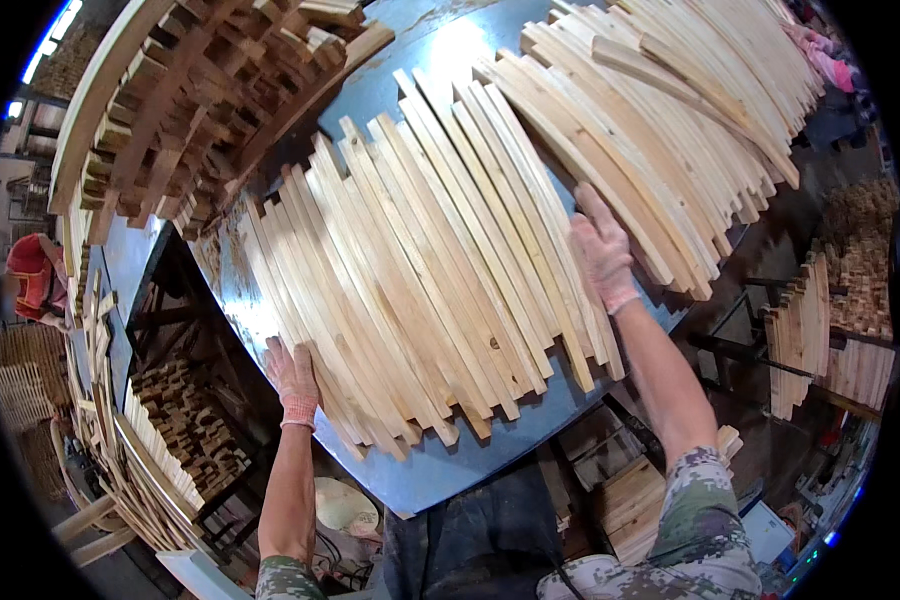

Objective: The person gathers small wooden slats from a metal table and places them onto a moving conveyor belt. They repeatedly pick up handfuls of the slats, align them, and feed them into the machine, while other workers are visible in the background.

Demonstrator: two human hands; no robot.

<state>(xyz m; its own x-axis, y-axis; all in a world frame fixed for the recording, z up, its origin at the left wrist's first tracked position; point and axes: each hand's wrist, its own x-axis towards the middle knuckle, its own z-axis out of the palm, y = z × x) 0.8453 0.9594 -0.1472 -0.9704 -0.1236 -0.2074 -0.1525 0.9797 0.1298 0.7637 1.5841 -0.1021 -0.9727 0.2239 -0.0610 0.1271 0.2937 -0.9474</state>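
Note:
A row of pale wooden strips (410, 270) lies side by side on a blue-grey metal tabletop (470, 465), their ends uneven. My left hand (292, 380), in a light knitted glove, lies with fingers stretched out against the row's left edge. Against the outer strip on the right side rests my right hand (603, 250), also gloved, its fingers extended. Neither hand is wrapped round a strip. Just beyond my right hand, a second batch of wooden strips (650, 140) fans out, with a few loose pieces lying crosswise on top.
A stack of brown wood pieces (190, 110) stands at the far left of the table. More cut wood (185, 430) sits below on the left. A person in red (35, 280) is at the far left edge. Stacked boards (800, 335) stand at the right.

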